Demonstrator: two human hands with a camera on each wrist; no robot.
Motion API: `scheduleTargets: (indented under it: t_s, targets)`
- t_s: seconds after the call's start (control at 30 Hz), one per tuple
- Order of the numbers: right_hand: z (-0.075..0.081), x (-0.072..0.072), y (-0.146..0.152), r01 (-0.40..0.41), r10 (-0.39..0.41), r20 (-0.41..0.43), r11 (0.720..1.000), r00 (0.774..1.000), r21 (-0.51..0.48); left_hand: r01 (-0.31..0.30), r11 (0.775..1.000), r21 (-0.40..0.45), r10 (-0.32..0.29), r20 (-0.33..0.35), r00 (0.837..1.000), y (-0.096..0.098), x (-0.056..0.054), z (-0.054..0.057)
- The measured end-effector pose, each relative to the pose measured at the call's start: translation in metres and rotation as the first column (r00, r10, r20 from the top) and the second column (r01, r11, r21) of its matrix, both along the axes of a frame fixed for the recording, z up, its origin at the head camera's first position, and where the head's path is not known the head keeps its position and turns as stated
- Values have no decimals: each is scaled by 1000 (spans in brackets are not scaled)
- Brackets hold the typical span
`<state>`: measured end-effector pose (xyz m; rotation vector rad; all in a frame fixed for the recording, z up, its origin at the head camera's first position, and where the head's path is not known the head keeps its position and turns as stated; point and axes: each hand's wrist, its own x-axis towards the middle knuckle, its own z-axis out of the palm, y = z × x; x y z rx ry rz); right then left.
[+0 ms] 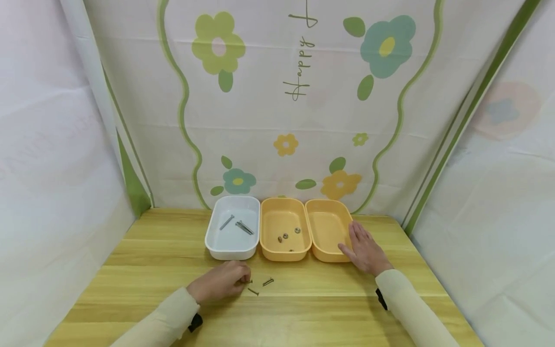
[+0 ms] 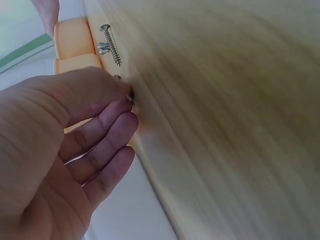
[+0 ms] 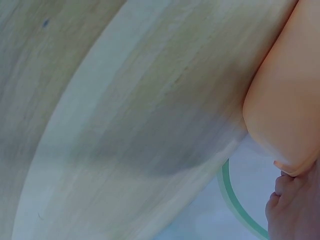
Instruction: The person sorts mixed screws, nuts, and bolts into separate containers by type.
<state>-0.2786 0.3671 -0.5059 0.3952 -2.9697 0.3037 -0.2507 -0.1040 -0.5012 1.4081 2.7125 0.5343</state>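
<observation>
My left hand [image 1: 223, 280] is low over the table in front of the white tray [image 1: 231, 254], thumb and index finger pinching a small screw [image 2: 131, 98]. Most of that screw is hidden by the fingertips. Just right of the hand lie loose screws [image 1: 268, 282], and another screw [image 1: 253, 291] lies nearer the front. In the left wrist view a threaded screw [image 2: 113, 46] shows clearly. My right hand [image 1: 366, 251] rests on the right rim of the right-hand yellow tray [image 1: 330, 256], fingers extended and thumb over the front corner.
Inside the white tray are several long bolts [image 1: 244, 227]. The middle yellow tray [image 1: 285, 255] holds several nuts [image 1: 297, 230]. All three trays stand side by side against a flowered cloth backdrop [image 1: 260, 111] at the back of the wooden table [image 1: 312, 318].
</observation>
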Motion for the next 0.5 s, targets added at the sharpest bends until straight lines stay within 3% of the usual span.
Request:
scheduleTargets:
  t_s: [0.37,0.5]
  targets:
    - [3,1,-1,2,-2,5,1000,1000,5,3,1000,16,-3,43,999,5,-8,-2]
    - [4,2,-1,1,-1,10,1000,1000,5,19,1000,18,-20,30,999,6,-9,0]
